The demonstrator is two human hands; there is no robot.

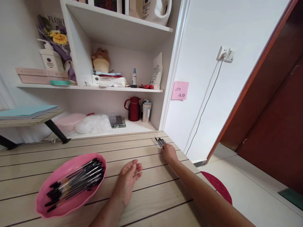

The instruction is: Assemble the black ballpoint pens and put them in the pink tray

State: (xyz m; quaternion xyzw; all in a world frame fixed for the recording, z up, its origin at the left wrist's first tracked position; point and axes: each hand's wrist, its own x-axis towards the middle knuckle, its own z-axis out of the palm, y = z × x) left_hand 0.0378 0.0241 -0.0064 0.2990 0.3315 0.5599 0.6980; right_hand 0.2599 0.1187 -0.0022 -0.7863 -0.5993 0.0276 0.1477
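Note:
My right hand (pixel 168 153) reaches to the far right corner of the wooden table (pixel 151 195), its fingers closed on a small bunch of black pens (pixel 160 141) that lie on the tabletop. My left hand (pixel 129 179) rests flat on the table near the middle, palm up with loosely curled, separated fingers and nothing in it. To its left sits a pink bowl (pixel 71 206) filled with several black pens (pixel 75 181).
Behind the table stand white shelves (pixel 118 90) with a red jug (pixel 133 108), a cup, bottles, boxes and a plastic bag (pixel 93 123). A small stand with blue folders (pixel 26 111) is at the left. A red round mat (pixel 217 186) lies right of the table; a brown door (pixel 272 119) stands beyond it.

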